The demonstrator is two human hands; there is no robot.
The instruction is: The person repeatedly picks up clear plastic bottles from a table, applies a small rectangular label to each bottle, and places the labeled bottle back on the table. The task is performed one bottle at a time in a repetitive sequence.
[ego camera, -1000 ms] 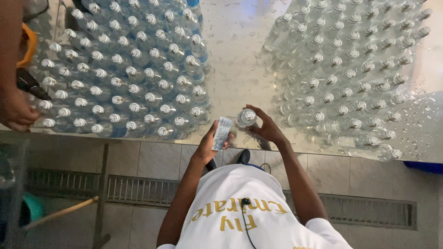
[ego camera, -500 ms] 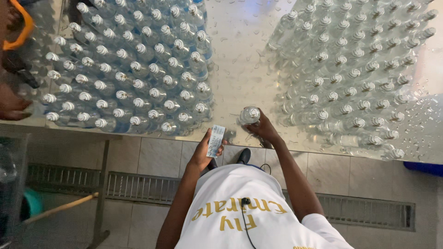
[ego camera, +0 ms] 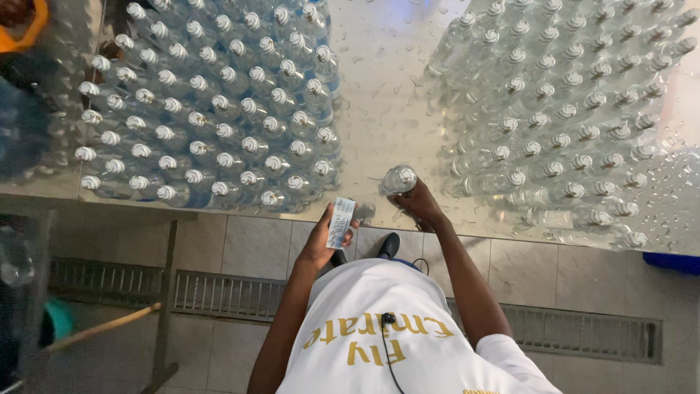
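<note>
Clear bottle (ego camera: 399, 179) stands at the table's (ego camera: 379, 87) near edge, right hand (ego camera: 419, 204) grasping it; fingers partly hidden behind it. Left hand (ego camera: 321, 241) pinches a white label (ego camera: 340, 223); print unreadable.

It is a small bottling workshop: many capped clear bottles (ego camera: 219, 124) stand in rows on a wet metal table (ego camera: 379, 87), above a tiled floor (ego camera: 248, 248) with a drain grate (ego camera: 219, 295).

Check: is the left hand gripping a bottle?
No, the left hand holds a small label; the right hand grips the bottle.
</note>
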